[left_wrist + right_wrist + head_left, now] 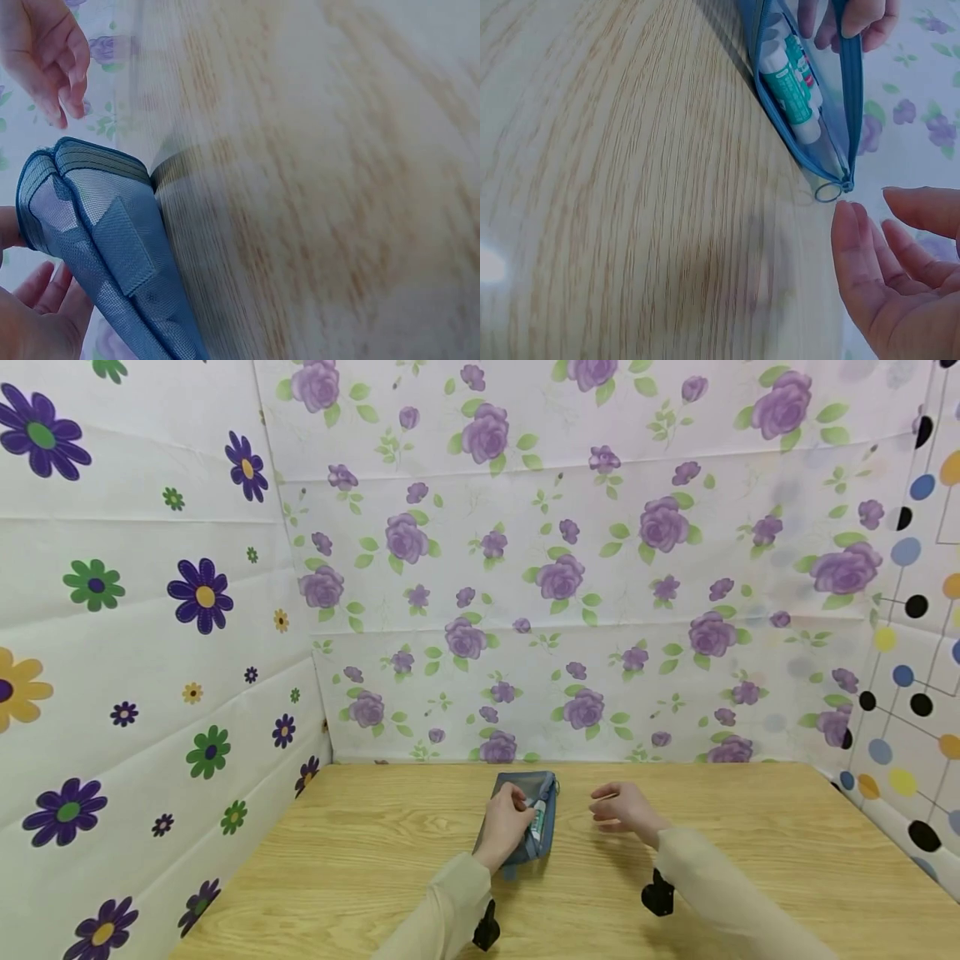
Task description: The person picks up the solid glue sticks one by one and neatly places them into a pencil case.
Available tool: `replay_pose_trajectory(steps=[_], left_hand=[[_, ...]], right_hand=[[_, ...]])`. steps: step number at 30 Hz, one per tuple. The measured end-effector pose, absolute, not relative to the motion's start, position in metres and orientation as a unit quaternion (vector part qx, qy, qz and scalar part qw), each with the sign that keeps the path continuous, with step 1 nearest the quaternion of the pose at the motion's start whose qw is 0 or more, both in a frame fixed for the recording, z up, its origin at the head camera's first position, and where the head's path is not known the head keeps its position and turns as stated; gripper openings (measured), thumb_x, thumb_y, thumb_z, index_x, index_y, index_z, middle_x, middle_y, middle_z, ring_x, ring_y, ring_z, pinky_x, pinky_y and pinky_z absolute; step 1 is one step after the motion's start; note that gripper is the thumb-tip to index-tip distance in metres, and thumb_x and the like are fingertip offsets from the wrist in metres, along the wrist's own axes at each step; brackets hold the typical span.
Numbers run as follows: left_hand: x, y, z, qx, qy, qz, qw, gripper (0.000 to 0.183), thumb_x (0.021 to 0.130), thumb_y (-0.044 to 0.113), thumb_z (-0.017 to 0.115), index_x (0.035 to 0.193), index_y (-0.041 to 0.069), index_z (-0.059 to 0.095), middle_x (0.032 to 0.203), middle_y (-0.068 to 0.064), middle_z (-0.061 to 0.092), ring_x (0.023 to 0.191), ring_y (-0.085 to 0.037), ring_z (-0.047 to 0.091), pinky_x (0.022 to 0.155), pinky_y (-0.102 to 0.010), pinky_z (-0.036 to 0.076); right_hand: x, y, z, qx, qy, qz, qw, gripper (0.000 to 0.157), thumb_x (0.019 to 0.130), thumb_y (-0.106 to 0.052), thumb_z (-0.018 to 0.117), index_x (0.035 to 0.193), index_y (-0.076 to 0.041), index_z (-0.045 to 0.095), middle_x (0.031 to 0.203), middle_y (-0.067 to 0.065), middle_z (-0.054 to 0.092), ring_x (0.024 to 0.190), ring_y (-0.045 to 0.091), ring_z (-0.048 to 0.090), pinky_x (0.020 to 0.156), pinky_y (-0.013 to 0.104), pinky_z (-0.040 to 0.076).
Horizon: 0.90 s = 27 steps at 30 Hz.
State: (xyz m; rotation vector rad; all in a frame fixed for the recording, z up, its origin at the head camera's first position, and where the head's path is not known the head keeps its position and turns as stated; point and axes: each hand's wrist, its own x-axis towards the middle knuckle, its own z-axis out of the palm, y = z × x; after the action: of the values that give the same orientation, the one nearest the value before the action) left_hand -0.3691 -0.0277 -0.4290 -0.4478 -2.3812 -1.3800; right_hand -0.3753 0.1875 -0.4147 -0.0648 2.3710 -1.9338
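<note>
A blue mesh zipper pouch stands on the table with its zipped mouth open. My left hand grips one edge of that mouth, thumb and fingers on either side of the mesh. White-and-green glue sticks lie inside, seen through the gap in the right wrist view. At the end of the zipper hangs a round ring pull. My right hand hovers right of the pouch, holding nothing, its fingers loosely bent. In the right wrist view its fingertips are close to the ring.
Under the pouch is a wood-grain table. A floral sheet hangs behind its far edge, with more patterned sheets at the left and right sides. A black wrist device is strapped at each sleeve.
</note>
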Motion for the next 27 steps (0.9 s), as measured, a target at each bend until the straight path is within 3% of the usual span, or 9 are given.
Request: replay_pose_trajectory(steps=[12, 27], left_hand=[[-0.372, -0.029, -0.429, -0.168, -0.851, -0.478, 0.142, 0.024, 0.075, 0.0, 0.067, 0.093, -0.003, 0.052, 0.083, -0.012, 0.052, 0.069, -0.016, 0.048, 0.059, -0.03, 0.041], [-0.379, -0.035, -0.432, -0.2, -0.844, -0.481, 0.127, 0.028, 0.078, 0.008, 0.069, 0.096, -0.004, 0.052, 0.091, -0.016, 0.051, 0.075, -0.02, 0.048, 0.065, -0.032, 0.042]], right_hand=[[-0.368, 0.213, -0.409, -0.014, 0.805, -0.592, 0.037, 0.031, 0.085, -0.005, 0.06, 0.108, 0.012, 0.049, 0.092, 0.015, 0.06, 0.082, 0.035, 0.059, 0.067, 0.041, 0.049], [-0.363, 0.239, -0.402, -0.026, 0.817, -0.576, 0.024, 0.044, 0.086, -0.018, 0.062, 0.115, 0.011, 0.047, 0.098, 0.018, 0.059, 0.082, 0.031, 0.058, 0.067, 0.038, 0.049]])
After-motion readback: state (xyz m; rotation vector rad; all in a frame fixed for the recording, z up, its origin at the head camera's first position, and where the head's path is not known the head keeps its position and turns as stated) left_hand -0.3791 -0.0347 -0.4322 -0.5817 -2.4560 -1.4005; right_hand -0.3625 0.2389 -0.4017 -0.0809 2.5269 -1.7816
